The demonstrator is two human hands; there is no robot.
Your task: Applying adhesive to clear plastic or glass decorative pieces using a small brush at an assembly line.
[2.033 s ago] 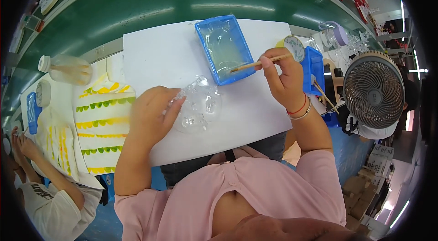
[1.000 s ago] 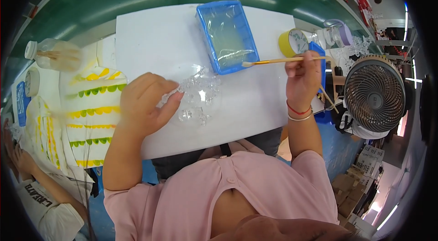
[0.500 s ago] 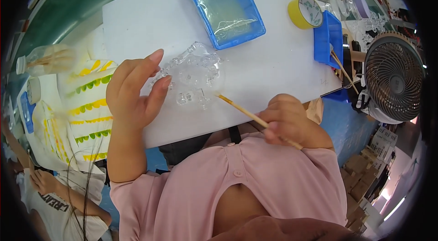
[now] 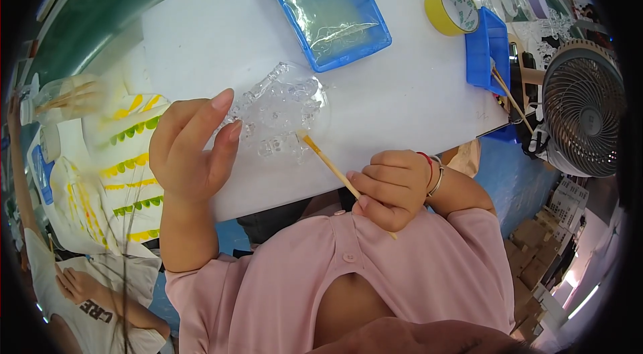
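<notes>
Several clear plastic pieces lie in a loose cluster on the white tabletop, some in or on a clear round dish; its outline is hard to make out. My left hand hovers at the cluster's left side, thumb and fingers apart, with nothing visible between them. In my right hand is a thin wooden-handled brush, pinched partway along the handle. Its brownish tip points up and left, over the near right part of the clear pieces. Whether the tip touches one cannot be told.
A blue tray with clear film and pale contents stands at the back. Right of it are a yellow tape roll, a blue bin with brushes, and a fan. Yellow-and-green-marked sheets lie left; another person's hand is lower left.
My right hand has moved left and slightly down, and the brush tip has shifted left over the clear pieces. My left hand keeps nearly the same pose. The whole view has shifted slightly.
</notes>
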